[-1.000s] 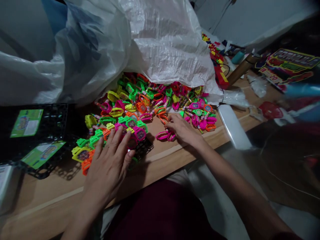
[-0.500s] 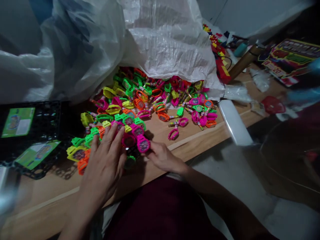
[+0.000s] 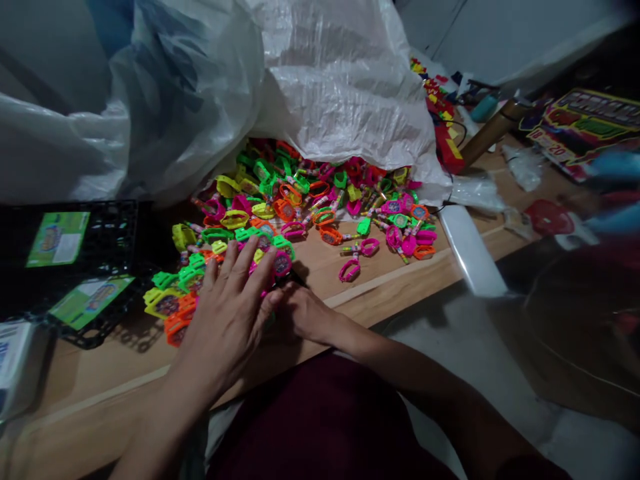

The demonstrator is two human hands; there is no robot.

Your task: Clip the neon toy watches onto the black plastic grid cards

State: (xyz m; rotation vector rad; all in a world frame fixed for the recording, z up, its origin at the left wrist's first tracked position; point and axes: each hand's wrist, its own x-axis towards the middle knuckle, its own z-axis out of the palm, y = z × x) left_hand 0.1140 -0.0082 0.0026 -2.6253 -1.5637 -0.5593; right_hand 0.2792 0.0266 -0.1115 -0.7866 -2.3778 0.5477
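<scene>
Small neon plastic toy watches (image 3: pixel 300 200) heaped on wooden table (image 3: pixel 100 380) below white woven sack (image 3: pixel 340 87). Left hand (image 3: pixel 230 313) flat on heap's near edge, fingers spread, released. Right hand (image 3: pixel 305 313) just beside; grip impossible to tell.

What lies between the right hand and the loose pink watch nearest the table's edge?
Only bare wooden tabletop separates the right hand from the pink watch, in the head view.
</scene>
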